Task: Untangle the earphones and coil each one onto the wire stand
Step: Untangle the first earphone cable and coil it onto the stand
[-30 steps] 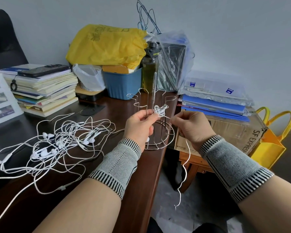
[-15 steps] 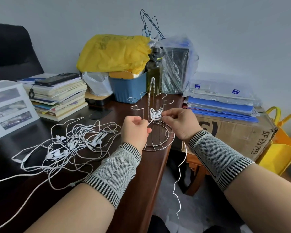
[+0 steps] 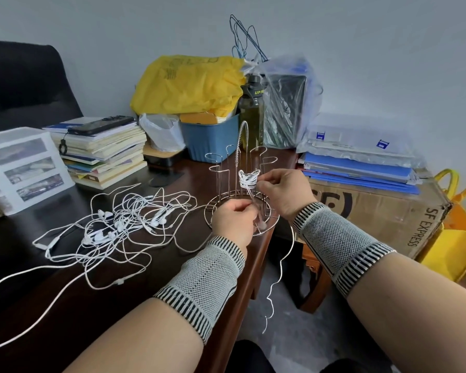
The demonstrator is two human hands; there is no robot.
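Note:
A chrome wire stand point(image 3: 218, 160) with upright loops stands at the dark wooden desk's right edge. One white earphone cord is wound into a coil point(image 3: 247, 179) around a front loop. My left hand point(image 3: 233, 222) pinches this cord just below the coil, an earbud dangling by its fingers. My right hand point(image 3: 283, 192) grips the same cord right beside the coil; the loose tail point(image 3: 279, 267) hangs off the desk edge toward the floor. A tangled heap of white earphones point(image 3: 124, 224) lies on the desk to the left.
Behind the stand are a blue bin point(image 3: 210, 138), a yellow bag point(image 3: 189, 84), a green bottle point(image 3: 252, 111). Stacked books with a phone point(image 3: 100, 146) and a white drawer box point(image 3: 19, 162) sit left. A cardboard box point(image 3: 374, 211) with folders is right.
Both hands have come closer to the stand and lower. The coil on the loop has grown with another turn, and the hanging tail is shorter.

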